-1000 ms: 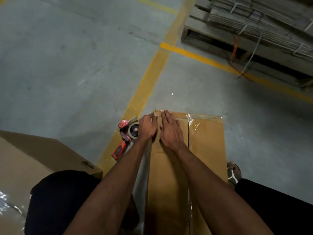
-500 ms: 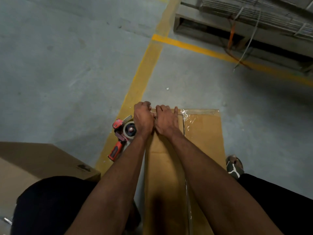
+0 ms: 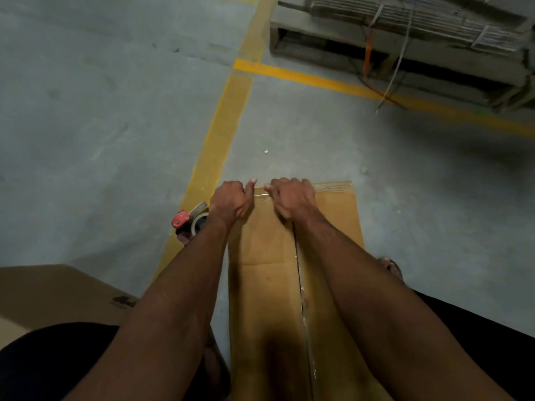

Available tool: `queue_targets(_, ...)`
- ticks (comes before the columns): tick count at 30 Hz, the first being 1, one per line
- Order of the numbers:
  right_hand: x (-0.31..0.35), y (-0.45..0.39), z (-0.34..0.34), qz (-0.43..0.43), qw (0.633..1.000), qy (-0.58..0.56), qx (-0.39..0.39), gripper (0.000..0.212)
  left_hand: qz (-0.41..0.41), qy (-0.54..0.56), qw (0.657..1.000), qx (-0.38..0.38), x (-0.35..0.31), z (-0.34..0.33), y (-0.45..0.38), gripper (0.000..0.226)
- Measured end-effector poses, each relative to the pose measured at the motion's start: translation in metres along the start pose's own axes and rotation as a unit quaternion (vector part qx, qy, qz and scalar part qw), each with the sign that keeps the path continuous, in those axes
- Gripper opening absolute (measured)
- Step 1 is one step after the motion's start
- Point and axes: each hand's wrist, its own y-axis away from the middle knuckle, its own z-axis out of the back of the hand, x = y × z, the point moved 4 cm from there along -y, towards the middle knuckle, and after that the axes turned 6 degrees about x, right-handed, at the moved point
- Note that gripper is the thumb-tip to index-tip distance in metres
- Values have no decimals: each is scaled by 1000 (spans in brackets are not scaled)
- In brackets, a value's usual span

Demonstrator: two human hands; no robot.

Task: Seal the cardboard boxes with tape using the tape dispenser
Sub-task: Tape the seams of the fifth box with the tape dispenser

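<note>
A long cardboard box (image 3: 269, 270) lies on the concrete floor (image 3: 101, 125), its far edge beside the yellow floor line (image 3: 228, 117). Both hands sit at that far edge with fingers curled over it. The left hand (image 3: 230, 201) grips the box's far left corner, thumb extended along the edge. The right hand (image 3: 292, 198) clutches the edge near the taped centre seam (image 3: 301, 285). The red tape dispenser (image 3: 189, 222) lies on the floor just beside the box's left edge, partly hidden by the left wrist. A 2nd cardboard box (image 3: 58, 290) sits at the lower left.
</note>
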Motion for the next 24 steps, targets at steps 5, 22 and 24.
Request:
queue_targets(5, -84, 6, 15, -105, 994, 17, 37, 81, 65, -14, 997, 32, -2, -6, -13, 54)
queue_targets(22, -165, -1, -5, -194, 906, -373, -51, 54, 65, 111, 991, -31, 9, -12, -23, 51)
queue_targets(24, -164, 0, -3, -194, 908, -368, -53, 57, 64, 126, 989, -43, 8, -11, -22, 48)
